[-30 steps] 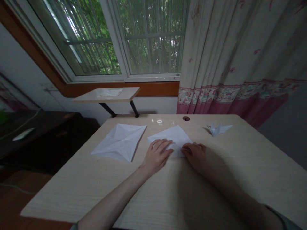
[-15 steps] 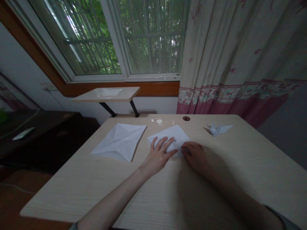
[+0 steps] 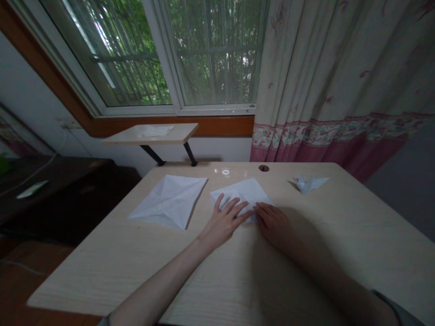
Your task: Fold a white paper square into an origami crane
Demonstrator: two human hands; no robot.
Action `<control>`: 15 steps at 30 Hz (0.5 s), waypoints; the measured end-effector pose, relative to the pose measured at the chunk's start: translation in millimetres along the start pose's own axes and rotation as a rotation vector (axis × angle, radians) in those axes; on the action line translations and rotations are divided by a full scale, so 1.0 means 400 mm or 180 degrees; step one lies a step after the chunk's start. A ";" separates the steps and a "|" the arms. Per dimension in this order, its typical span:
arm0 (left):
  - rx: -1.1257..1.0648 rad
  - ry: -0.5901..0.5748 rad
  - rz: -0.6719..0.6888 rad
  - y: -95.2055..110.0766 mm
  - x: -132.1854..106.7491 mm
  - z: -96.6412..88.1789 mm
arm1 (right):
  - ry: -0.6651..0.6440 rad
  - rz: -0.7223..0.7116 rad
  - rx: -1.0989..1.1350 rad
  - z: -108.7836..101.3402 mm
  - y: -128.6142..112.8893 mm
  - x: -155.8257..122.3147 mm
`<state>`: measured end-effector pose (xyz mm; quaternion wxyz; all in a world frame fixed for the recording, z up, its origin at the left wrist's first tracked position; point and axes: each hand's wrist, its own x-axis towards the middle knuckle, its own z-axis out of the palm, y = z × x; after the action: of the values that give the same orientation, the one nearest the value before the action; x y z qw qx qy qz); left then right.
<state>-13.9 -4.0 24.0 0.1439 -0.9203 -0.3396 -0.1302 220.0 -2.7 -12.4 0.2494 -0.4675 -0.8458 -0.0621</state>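
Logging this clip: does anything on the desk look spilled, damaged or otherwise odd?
Nothing looks spilled or plainly damaged. The creased white sheet lying to the left of the left hand is at most mildly odd: a shadow along its right edge suggests it isn't quite flat.

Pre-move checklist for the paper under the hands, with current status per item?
1. Left hand on the middle paper: ok, spread over its near left part.
2. Right hand at the middle paper: ok, at its near right side.
3. Middle paper lying flat: not ok, it looks rumpled by the left hand.
4. Fold line or edges lined up under the right hand: cannot tell, the hand covers them.
5. Creased sheet apart from both hands: ok, off to the left.
6. Folded paper figure apart from both hands: ok, farther back on the right.
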 end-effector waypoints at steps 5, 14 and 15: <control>0.0076 0.0132 -0.0078 -0.004 -0.002 0.002 | -0.0199 -0.0037 -0.0295 -0.038 -0.030 0.009; 0.0234 -0.0169 -0.0291 -0.008 0.003 -0.009 | -0.0455 -0.0152 -0.0357 -0.047 -0.040 0.001; 0.0223 -0.0212 -0.0266 -0.009 0.004 -0.010 | -0.0433 -0.0133 -0.0308 -0.046 -0.040 0.001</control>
<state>-15.8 -1.7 28.7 0.1591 -0.9036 -0.3867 -0.0933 213.5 -17.4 5.9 0.1672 -0.4644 -0.8664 -0.0761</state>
